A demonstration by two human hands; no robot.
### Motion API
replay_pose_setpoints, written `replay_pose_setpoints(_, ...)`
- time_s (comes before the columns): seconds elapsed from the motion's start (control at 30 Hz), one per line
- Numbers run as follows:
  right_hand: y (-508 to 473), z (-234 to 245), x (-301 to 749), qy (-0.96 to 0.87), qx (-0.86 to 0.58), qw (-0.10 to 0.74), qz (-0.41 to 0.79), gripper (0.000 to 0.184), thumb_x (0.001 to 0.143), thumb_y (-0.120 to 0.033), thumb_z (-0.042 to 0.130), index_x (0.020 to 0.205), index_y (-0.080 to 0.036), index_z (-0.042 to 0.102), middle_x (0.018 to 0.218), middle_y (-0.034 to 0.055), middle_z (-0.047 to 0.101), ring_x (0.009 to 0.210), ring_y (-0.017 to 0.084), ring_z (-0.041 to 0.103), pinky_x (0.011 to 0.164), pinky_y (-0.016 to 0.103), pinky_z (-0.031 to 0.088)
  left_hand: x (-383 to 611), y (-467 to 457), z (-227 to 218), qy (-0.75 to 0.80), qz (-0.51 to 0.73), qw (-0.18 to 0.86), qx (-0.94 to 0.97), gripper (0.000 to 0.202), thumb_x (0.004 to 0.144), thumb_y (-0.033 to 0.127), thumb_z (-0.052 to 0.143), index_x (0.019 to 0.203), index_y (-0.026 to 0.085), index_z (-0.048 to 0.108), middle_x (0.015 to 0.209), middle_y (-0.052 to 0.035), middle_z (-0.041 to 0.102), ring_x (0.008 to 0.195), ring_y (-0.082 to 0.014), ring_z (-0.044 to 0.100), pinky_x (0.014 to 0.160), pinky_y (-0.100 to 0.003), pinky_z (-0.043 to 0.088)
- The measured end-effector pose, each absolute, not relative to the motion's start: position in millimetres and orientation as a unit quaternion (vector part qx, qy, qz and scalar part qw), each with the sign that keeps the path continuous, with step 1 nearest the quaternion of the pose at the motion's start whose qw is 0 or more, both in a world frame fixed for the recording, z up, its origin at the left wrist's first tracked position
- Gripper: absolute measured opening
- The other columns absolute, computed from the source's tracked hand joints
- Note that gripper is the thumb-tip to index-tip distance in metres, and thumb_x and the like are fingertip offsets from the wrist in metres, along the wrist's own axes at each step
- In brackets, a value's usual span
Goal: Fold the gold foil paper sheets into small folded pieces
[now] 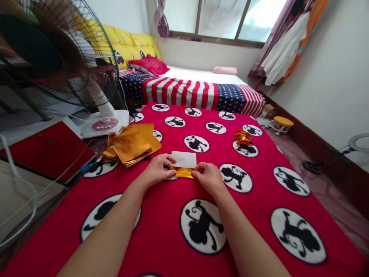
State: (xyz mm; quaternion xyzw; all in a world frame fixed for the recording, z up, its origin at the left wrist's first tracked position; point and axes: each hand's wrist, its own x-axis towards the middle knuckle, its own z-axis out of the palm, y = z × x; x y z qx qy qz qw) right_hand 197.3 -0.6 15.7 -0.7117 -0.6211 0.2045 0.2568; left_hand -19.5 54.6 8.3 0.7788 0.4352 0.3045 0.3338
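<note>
A sheet of gold foil paper (184,159) lies before me on the red cloth, its pale back facing up and its near edge folded over to show a shiny gold strip. My left hand (158,169) pinches the left end of that fold between thumb and fingers. At the right end, my right hand (208,176) grips the fold in the same way. Left of my hands is a loose pile of gold foil sheets (131,142). Farther off to the right sits a small folded gold foil piece (243,137).
A standing fan (105,119) is at the left, beside a dark red panel (46,148) and white cables. Beyond the red cloth (161,231) with monkey prints is a bed (190,92) with a striped cover. A yellow stool (283,121) stands at the right.
</note>
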Motion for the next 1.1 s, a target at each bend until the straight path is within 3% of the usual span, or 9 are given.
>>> replay_pose_setpoints(0.17,-1.5,16.2,193.3,-0.617,-0.73,0.248,0.162,0.007,0.073,-0.03,0.068,0.067,-0.025,0.07,0.067,0.0026,0.071,0.061,0.018,0.06,0.052,0.027,0.028,-19.8,54.5,10.3,0.45,0.306,0.318,0.776,0.018,0.069,0.027,0.069,0.053,0.019,0.066,0.097,-0.0058,0.071,0.092,-0.0225,0.065,0.087,-0.034,0.049)
replay_pose_setpoints(0.57,-0.6,21.4,192.8,-0.582,-0.754,0.225,0.209,0.005,0.071,-0.03,0.07,0.069,-0.025,0.071,0.071,0.0022,0.073,0.068,0.02,0.065,0.054,0.028,0.03,-22.9,57.2,9.0,0.456,0.304,0.331,0.768,0.01,0.059,0.02,0.077,0.057,0.018,0.068,0.094,-0.0062,0.07,0.093,-0.0233,0.066,0.083,-0.033,0.05)
replay_pose_setpoints(0.87,-1.9,27.3,190.7,-0.574,-0.768,0.19,0.21,0.005,0.073,-0.03,0.068,0.074,-0.025,0.07,0.073,-0.0022,0.073,0.071,0.017,0.065,0.056,0.026,0.031,-22.1,56.0,13.1,0.488,0.301,0.303,0.761,0.006,0.067,0.02,0.069,0.061,0.017,0.07,0.094,-0.0077,0.072,0.092,-0.0236,0.068,0.083,-0.034,0.052)
replay_pose_setpoints(1.1,-1.0,26.3,196.6,-0.57,-0.758,0.213,0.237,0.006,0.071,-0.029,0.069,0.072,-0.024,0.071,0.068,-0.0028,0.071,0.067,0.015,0.064,0.055,0.025,0.033,-22.9,56.2,13.0,0.493,0.296,0.306,0.759,0.007,0.067,0.021,0.07,0.06,0.018,0.07,0.095,-0.0074,0.071,0.093,-0.0238,0.068,0.084,-0.034,0.052)
